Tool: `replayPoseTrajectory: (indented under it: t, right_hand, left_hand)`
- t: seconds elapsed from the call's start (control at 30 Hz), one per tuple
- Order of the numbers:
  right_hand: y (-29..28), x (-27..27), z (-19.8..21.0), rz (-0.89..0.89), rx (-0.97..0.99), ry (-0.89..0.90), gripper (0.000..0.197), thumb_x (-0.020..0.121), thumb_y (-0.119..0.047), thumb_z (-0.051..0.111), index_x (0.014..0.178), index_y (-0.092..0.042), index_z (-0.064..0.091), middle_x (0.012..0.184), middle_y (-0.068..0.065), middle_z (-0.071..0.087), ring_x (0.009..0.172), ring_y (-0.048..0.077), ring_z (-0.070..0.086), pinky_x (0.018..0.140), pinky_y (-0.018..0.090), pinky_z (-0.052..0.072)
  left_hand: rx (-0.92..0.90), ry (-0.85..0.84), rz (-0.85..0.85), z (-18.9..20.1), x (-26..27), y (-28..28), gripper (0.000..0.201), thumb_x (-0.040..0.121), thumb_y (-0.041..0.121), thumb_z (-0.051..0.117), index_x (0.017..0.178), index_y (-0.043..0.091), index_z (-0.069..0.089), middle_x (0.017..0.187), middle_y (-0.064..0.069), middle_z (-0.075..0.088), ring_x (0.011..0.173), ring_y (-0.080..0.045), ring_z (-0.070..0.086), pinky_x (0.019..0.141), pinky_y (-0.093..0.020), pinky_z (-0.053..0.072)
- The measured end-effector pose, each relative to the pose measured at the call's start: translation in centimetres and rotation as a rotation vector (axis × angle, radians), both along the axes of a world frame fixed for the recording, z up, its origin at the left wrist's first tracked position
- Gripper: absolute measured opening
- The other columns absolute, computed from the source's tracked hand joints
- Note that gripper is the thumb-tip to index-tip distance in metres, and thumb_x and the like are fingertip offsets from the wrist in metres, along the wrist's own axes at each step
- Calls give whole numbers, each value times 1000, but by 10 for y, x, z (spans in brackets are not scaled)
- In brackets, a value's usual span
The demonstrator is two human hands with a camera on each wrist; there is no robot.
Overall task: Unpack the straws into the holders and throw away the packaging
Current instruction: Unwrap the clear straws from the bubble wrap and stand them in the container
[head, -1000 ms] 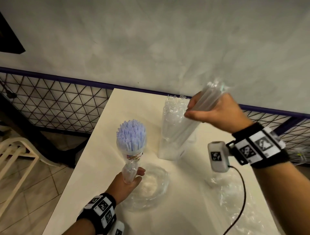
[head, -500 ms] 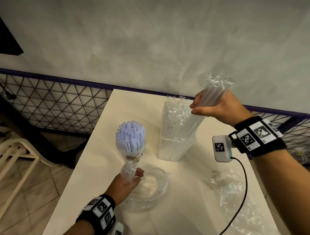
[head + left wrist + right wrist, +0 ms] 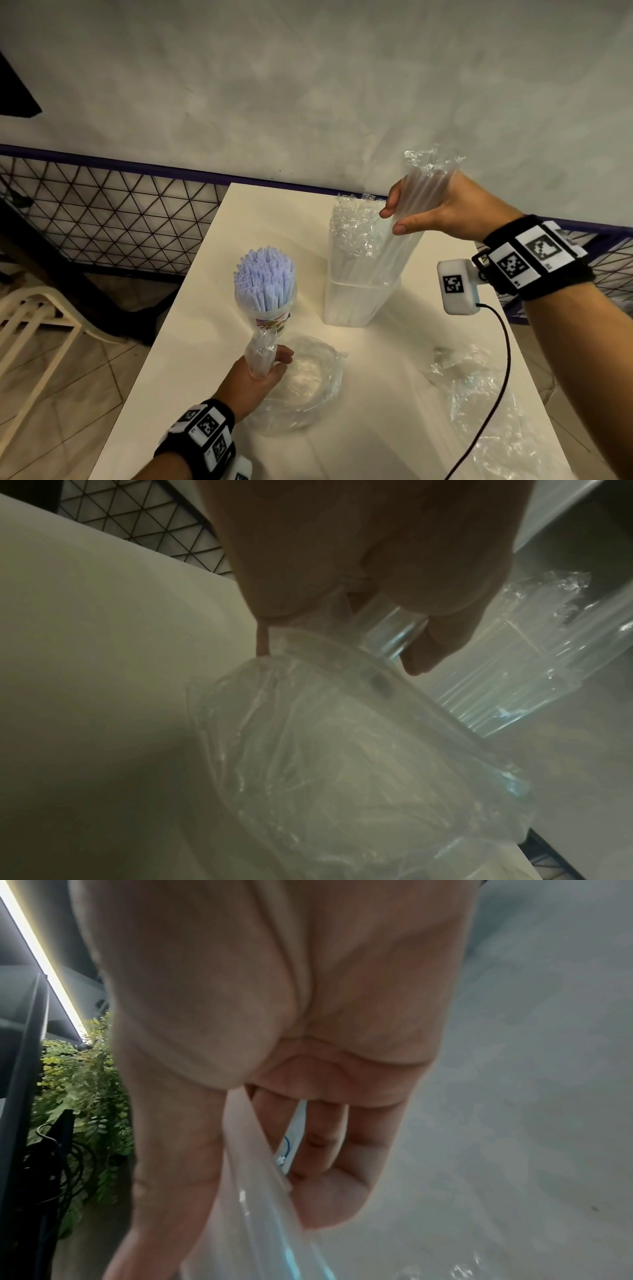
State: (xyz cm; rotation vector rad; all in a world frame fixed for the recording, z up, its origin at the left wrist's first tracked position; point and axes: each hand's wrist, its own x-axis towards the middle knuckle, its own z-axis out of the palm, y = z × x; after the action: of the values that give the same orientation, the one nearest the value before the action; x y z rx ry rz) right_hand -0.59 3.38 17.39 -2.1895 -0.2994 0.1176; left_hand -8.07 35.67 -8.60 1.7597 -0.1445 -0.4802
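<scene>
left hand (image 3: 255, 375) grip clasps the blue straws (image 3: 265, 282); right hand (image 3: 442, 209) grip clasps clear straws (image 3: 400, 240).

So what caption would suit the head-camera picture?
Left hand holds a pack of lilac straws upright while the right hand grips clear wrapped straws standing in a holder.

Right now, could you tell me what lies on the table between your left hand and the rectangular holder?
Head view: a crumpled clear wrapper lies between the left hand and the holder.

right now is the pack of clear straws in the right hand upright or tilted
Tilted. The pack of clear straws leans from the right hand down-left, its lower end in the rectangular holder.
</scene>
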Motion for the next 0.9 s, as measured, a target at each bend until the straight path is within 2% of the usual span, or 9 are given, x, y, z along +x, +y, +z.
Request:
replayPoseTrajectory:
  t: [0.13,0.2,0.33,0.47,0.6,0.67,0.8,0.9]
  right_hand:
    - [1,4,6,77,-60,0,30,71,-11,86,97,-14,71,102,0,75,103,14,70,95,30,51]
    - [3,6,6,103,-52,-1,29,70,-9,86,95,-13,71,101,2,75,101,15,70,94,29,53]
    - [5,8,3,136,-47,10,27,70,-7,85,93,-11,72,101,3,76,101,15,71,92,25,53]
    - [5,11,-8,102,-48,41,26,69,-6,87,90,-10,71,102,0,76,102,9,70,88,19,53]
    - [2,14,-17,49,-70,1,28,67,-11,89,89,-8,72,95,4,74,94,15,70,88,27,54]
    - [3,14,-21,38,-68,19,28,66,-11,90,86,-9,72,89,0,74,89,15,69,81,28,55]
    - [4,13,-20,33,-91,60,27,66,-10,90,85,-9,71,80,-8,71,68,7,62,54,25,50]
    - [0,12,-13,53,-94,85,27,66,-2,88,85,-2,70,77,-9,71,59,6,59,48,24,48]
  left_hand:
    - [7,3,4,0,0,-1,30,64,46,59,91,38,69,99,7,73,98,-7,67,97,-35,49]
    - [14,5,5,-1,0,-1,28,66,44,60,91,38,69,99,8,73,99,-6,66,97,-34,49]
    - [22,3,6,0,0,0,20,75,28,61,91,38,70,99,8,74,98,-5,66,97,-32,49]
    - [27,2,3,1,0,0,20,75,27,61,90,38,70,99,9,73,98,-4,66,96,-30,49]
    - [32,-3,2,0,-1,-1,20,75,27,61,89,38,70,99,9,73,98,-5,66,96,-31,48]
    - [39,-10,-3,0,-1,0,20,75,27,61,89,38,70,98,10,73,98,-5,66,96,-30,49]
    - [43,-16,-7,0,-1,0,20,75,27,60,89,39,70,98,10,73,97,-4,66,95,-29,49]
    - [41,-19,-4,0,-1,0,20,75,27,61,89,39,70,98,10,73,97,-4,66,94,-29,49]
